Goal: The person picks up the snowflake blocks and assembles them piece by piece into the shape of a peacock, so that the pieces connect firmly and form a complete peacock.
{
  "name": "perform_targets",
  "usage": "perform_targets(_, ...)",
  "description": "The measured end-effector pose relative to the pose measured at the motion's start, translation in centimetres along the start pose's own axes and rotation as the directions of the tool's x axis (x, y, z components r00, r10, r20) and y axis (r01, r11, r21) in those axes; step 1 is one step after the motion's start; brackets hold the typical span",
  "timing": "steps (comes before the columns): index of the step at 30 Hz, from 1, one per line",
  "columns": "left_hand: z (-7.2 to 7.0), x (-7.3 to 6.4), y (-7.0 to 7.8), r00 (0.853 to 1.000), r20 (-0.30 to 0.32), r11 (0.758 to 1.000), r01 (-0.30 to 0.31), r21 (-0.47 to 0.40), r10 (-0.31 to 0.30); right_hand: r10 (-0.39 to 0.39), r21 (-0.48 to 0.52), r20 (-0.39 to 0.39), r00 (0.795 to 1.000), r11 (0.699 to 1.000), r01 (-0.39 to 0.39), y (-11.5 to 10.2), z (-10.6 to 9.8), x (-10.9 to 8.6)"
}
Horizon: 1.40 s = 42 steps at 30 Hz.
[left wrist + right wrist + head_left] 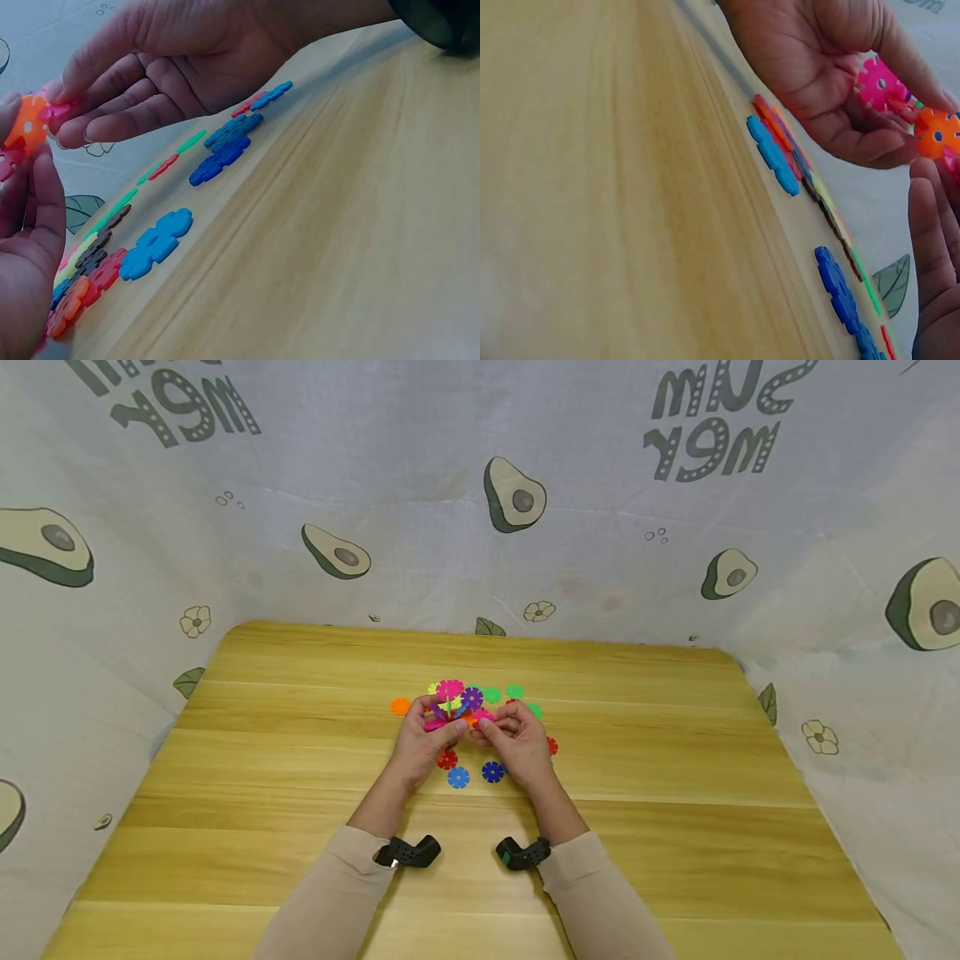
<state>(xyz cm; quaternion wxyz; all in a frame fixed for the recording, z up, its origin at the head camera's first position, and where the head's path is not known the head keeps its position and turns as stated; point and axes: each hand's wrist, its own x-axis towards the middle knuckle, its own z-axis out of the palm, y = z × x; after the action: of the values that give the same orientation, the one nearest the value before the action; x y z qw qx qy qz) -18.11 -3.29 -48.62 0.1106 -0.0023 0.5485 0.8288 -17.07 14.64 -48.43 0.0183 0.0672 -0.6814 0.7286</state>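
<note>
Over the middle of the table, my left hand (422,745) grips a cluster of interlocking plastic flower discs (451,691) in pink, purple, yellow, green and blue. Its thumb lies against an orange disc (936,135), with a pink disc (879,82) of the cluster closer to the palm. My right hand (521,745) pinches a pink disc (57,111) between thumb and fingers at the cluster's right side. That pink disc touches the orange one; whether they are slotted together I cannot tell. Fingers hide part of the cluster.
Loose discs lie flat around the hands: a light blue disc (458,777), a dark blue one (492,772), a red one (447,759), an orange one (401,707) and several green ones (514,692). A printed cloth (420,460) hangs behind the wooden table (262,760).
</note>
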Motion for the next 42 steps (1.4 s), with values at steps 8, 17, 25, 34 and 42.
perform_targets(8, -0.3, 0.0, -0.1, 0.998, 0.022, 0.986, -0.052, -0.160, 0.056, -0.030, -0.306, -0.150, 0.988, 0.952, -0.017, -0.2, -1.8, 0.5)
perform_targets(17, -0.5, -0.1, -0.2, 0.994, 0.105, 0.990, -0.004, -0.139, 0.019, -0.094, -0.878, -0.271, 0.958, 0.431, -0.206, 0.8, -4.8, 1.1)
perform_targets(25, -0.3, -0.5, 0.1, 0.986, 0.145, 0.997, 0.073, 0.029, -0.076, -0.004, -0.832, -0.303, 0.953, 0.489, -0.263, 0.7, -5.0, 1.3)
perform_targets(34, -0.2, -0.9, -0.2, 0.966, 0.242, 0.989, 0.056, 0.134, -0.088, 0.058, -0.647, -0.357, 0.932, 0.705, -0.291, 0.2, -4.9, 1.5)
perform_targets(42, -0.3, -1.0, -0.8, 0.970, 0.238, 0.996, 0.029, 0.081, -0.048, -0.065, -0.376, -0.231, 0.971, 0.926, -0.028, -1.7, -3.3, 1.2)
